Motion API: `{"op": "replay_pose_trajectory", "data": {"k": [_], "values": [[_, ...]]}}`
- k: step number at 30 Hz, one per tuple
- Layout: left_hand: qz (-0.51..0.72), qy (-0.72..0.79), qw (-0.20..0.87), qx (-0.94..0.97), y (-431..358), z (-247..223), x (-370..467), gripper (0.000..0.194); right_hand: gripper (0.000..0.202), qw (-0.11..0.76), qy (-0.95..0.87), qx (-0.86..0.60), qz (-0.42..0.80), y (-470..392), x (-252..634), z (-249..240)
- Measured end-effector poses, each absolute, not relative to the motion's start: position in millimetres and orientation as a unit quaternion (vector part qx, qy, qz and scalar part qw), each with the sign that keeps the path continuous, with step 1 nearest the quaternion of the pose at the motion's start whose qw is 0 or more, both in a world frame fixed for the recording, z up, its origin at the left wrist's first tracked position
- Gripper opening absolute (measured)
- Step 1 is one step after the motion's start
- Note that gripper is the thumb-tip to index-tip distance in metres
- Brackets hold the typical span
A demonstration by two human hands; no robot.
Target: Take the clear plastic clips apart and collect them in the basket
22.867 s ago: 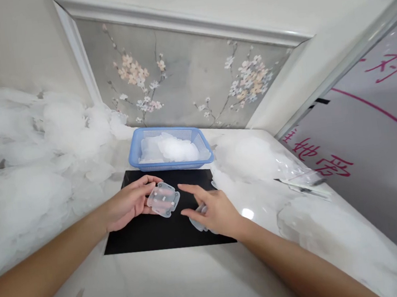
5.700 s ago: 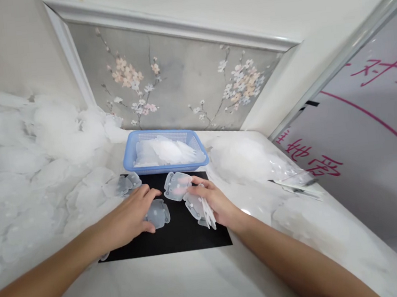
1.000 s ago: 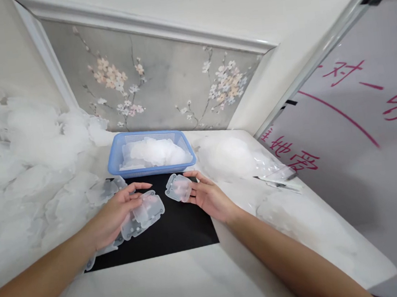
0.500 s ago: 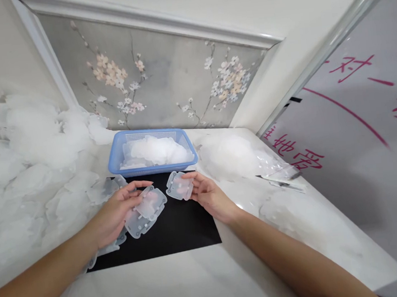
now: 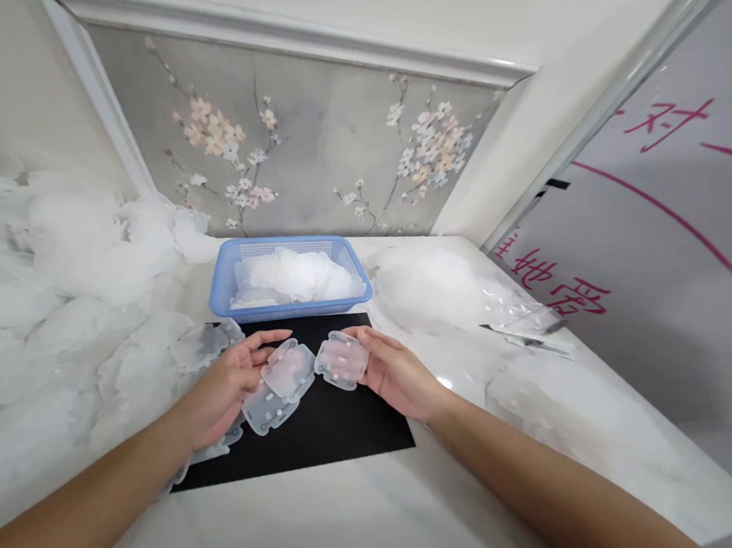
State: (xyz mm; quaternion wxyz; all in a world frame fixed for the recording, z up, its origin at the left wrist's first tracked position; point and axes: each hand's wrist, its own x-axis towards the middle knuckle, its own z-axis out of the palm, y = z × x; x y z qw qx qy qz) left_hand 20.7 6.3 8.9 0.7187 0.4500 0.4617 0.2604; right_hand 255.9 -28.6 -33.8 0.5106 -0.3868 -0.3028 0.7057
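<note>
My left hand (image 5: 225,392) grips translucent plastic pieces, one (image 5: 289,371) overlapping another (image 5: 268,408) lower down. Between the fingers and thumb of my right hand (image 5: 397,370) is a single translucent piece (image 5: 342,360) with small knobs on it. The pieces of both hands are close together at their edges, above a black mat (image 5: 349,424). More such pieces lie under and beside my left hand, partly hidden by it.
Behind the mat stands a blue basket (image 5: 291,311) with white translucent pieces inside. A large heap (image 5: 76,252) covers the left side. Right of the basket are a bagged pile (image 5: 429,285) and a thin tool (image 5: 526,340).
The piece in my right hand has tilted and come closer to those in my left hand. The whole view has shifted slightly, moving the scene to the right.
</note>
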Motion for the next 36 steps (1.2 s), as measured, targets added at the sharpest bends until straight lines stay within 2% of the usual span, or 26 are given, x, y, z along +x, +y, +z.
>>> {"op": "replay_pose_trajectory", "data": {"k": [3, 8, 11, 15, 18, 21, 23, 26, 29, 31, 36], "values": [[0.265, 0.464, 0.716, 0.45, 7, 7, 20, 0.073, 0.04, 0.5, -0.285, -0.374, 0.727, -27, 257, -36], [0.273, 0.451, 0.729, 0.437, 8, 4, 18, 0.077, 0.026, 0.49, -0.373, -0.429, 0.661, -29, 261, -36], [0.263, 0.415, 0.763, 0.421, 7, 2, 17, 0.082, 0.018, 0.48, -0.51, -0.474, 0.533, -33, 261, -35], [0.264, 0.381, 0.785, 0.411, 7, -1, 16, 0.083, 0.048, 0.413, -0.734, -0.455, 0.291, -39, 256, -36], [0.269, 0.377, 0.784, 0.412, 7, 0, 16, 0.082, 0.064, 0.347, -0.815, -0.424, 0.189, -41, 250, -40], [0.265, 0.375, 0.781, 0.423, 5, 1, 16, 0.082, 0.055, 0.312, -0.848, -0.405, 0.138, -41, 245, -42], [0.259, 0.368, 0.781, 0.432, 5, 1, 16, 0.083, 0.036, 0.331, -0.849, -0.386, 0.146, -42, 242, -40], [0.259, 0.371, 0.778, 0.436, 4, -1, 17, 0.082, 0.016, 0.414, -0.763, -0.429, 0.252, -43, 240, -35], [0.276, 0.374, 0.773, 0.432, 4, -3, 18, 0.081, 0.016, 0.491, -0.586, -0.496, 0.412, -40, 241, -31], [0.288, 0.373, 0.769, 0.432, 4, -4, 19, 0.081, 0.02, 0.523, -0.483, -0.49, 0.502, -36, 244, -31], [0.316, 0.386, 0.75, 0.436, 4, -3, 19, 0.075, 0.03, 0.534, -0.355, -0.476, 0.602, -27, 250, -33]]}}
